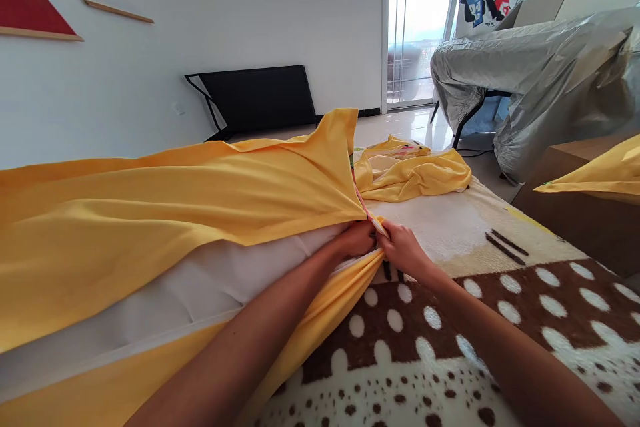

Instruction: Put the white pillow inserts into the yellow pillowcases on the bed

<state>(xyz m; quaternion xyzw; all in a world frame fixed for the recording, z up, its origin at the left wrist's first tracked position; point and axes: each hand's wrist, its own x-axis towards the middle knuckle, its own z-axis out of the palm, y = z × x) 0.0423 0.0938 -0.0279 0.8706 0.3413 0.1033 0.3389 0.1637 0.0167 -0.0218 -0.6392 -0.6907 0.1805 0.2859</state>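
Note:
A long yellow fabric cover (pixel 190 193) stretches from the left toward the middle, its side gaping along a slit. White padding or lining (pixel 200 283) shows inside the gap. My left hand (pixel 359 238) reaches to the slit's far end with its fingers curled at the cloth; the fingertips are partly hidden. Beside it, nearly touching, my right hand (pixel 400 247) pinches the cover's bunched edge from the right. A patterned reddish side of the cloth peeks out just above the hands.
The cover lies on a brown and cream dotted plush blanket (pixel 425 320). Behind it is more crumpled yellow cloth (pixel 415 173). A black panel (pixel 257 100) leans on the wall. At right stand a plastic-draped piece of furniture (pixel 525 60), a brown box (pixel 570 207) and another yellow corner (pixel 600 173).

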